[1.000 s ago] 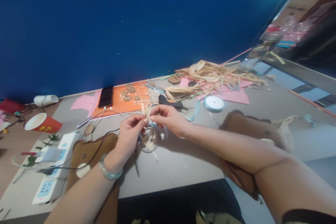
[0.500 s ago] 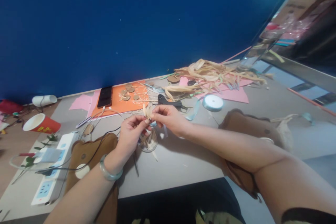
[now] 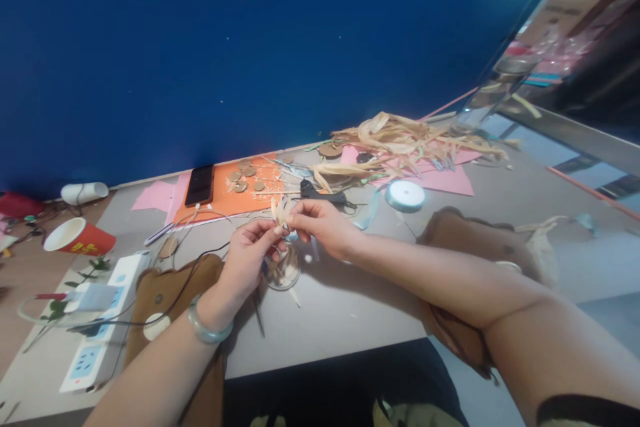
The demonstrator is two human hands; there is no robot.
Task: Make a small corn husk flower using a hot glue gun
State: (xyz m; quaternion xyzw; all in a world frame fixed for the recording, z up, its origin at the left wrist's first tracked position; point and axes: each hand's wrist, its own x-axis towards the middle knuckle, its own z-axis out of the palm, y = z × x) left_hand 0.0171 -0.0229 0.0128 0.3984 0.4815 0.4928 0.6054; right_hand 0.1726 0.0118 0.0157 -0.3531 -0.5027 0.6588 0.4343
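Observation:
Between my hands is a small, pale corn husk flower (image 3: 281, 209), its petal-like strips fanned upward. My left hand (image 3: 253, 245) pinches its base between thumb and fingers. From the right, my right hand (image 3: 323, 223) grips its side in a closed pinch, the fingertips of both hands almost touching. Just below them on the table is a round clear dish (image 3: 283, 269) with pale scraps in it, partly hidden by my left fingers. A black glue gun (image 3: 320, 193) lies just behind my right hand.
Dried corn husks (image 3: 395, 137) are heaped at the back right, near a ribbon roll (image 3: 406, 195). A phone (image 3: 200, 185) rests on orange paper (image 3: 225, 197). To the left are a power strip (image 3: 103, 327) and a tilted red paper cup (image 3: 83, 237). Brown cushions (image 3: 460, 237) lie under both forearms.
The husk petals between my fingers now look slightly more spread. Both hands keep nearly the same place and grip.

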